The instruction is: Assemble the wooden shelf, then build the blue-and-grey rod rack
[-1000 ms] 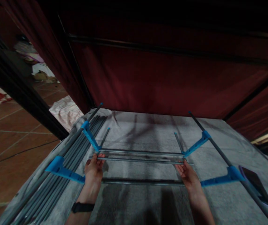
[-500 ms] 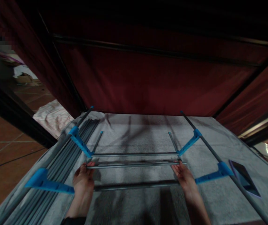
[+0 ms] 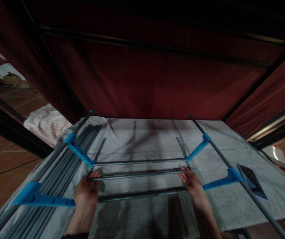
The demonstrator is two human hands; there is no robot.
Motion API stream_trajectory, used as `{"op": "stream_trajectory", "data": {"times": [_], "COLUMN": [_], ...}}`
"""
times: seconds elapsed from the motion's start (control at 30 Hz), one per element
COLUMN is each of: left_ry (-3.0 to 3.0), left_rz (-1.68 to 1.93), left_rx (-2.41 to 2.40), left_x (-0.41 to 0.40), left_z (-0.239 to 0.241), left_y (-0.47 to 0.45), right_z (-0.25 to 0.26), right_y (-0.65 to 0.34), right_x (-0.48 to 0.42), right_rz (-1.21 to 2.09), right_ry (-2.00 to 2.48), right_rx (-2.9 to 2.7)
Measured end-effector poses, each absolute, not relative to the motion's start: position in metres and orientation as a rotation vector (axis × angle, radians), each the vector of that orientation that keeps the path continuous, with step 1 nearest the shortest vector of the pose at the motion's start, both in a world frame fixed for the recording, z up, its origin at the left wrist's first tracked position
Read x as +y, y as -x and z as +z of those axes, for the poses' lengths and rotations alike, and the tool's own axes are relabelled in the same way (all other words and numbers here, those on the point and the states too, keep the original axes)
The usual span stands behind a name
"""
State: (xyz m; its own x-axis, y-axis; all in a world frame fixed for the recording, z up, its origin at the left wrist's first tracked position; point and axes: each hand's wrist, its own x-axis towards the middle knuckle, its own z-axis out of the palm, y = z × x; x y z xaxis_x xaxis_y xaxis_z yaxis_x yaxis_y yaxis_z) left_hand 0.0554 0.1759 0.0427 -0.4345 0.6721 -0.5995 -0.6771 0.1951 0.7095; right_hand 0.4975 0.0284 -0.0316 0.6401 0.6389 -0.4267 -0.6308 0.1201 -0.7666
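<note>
My left hand [image 3: 87, 189] and my right hand [image 3: 190, 181] grip a thin grey metal tube [image 3: 139, 174] near its two ends. It lies crosswise between two tubes of a frame, the far crossbar [image 3: 139, 162] and the near crossbar [image 3: 142, 195]. Blue plastic brackets join the frame: a far left one [image 3: 80, 150], a near left one [image 3: 40, 196], a far right one [image 3: 198, 147] and a near right one [image 3: 224, 179]. Long side poles run through the brackets, a left pole [image 3: 54, 159] and a right pole [image 3: 220, 155].
A bundle of several loose grey tubes [image 3: 65, 169] lies at the left on a grey cloth [image 3: 144, 139]. At the right rests a phone or tablet [image 3: 251, 182]. Dark red panels [image 3: 152, 79] rise behind. A striped cloth [image 3: 49, 122] lies on the tiled floor at the left.
The view has shifted slightly, so most things sit a little further left. Both hands still hold the thin tube, which stays between the two crossbars.
</note>
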Motion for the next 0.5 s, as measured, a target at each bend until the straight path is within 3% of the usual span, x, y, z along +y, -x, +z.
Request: {"op": "stream_trajectory", "data": {"times": [0.3,0.5], "left_ry": [0.094,0.105], "left_rz": [1.401,1.394], "left_rx": [1.250,1.248], "left_x": [0.166,0.163], "left_z": [0.037,0.031], "left_y": [-0.072,-0.069], "right_z": [-0.057,-0.049], "right_y": [-0.525,-0.522], "right_x": [0.026,0.028], "right_rz": [0.986,1.029], "right_ry": [1.294,1.318], "right_rx": [0.000,0.101]}}
